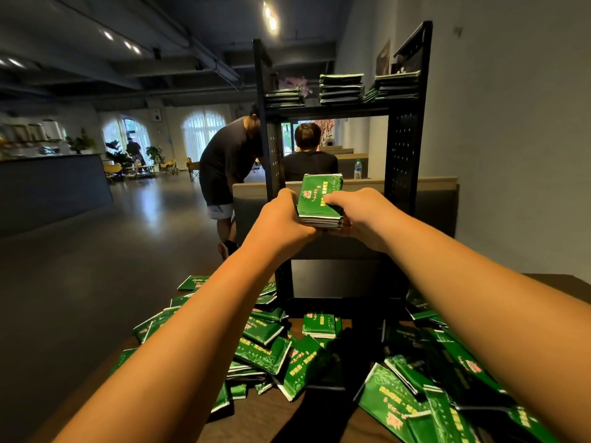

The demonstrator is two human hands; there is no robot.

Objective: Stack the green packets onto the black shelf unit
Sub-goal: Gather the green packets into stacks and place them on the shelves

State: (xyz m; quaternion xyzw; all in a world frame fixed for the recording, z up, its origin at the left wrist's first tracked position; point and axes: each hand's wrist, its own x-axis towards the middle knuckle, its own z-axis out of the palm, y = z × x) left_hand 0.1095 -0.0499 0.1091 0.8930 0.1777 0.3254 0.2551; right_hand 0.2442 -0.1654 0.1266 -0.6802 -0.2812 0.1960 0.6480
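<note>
Stack of green packets (pixel 320 199) | flat, long axis pointing toward black shelf unit (pixel 403 148) | raised before its open middle level | left hand (pixel 283 219) and right hand (pixel 361 215) clasp opposite sides

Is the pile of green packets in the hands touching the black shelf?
Apart. The head view shows the held pile, gripped by the left hand and right hand, in mid-air between the posts of the black shelf, with background showing around it.
</note>
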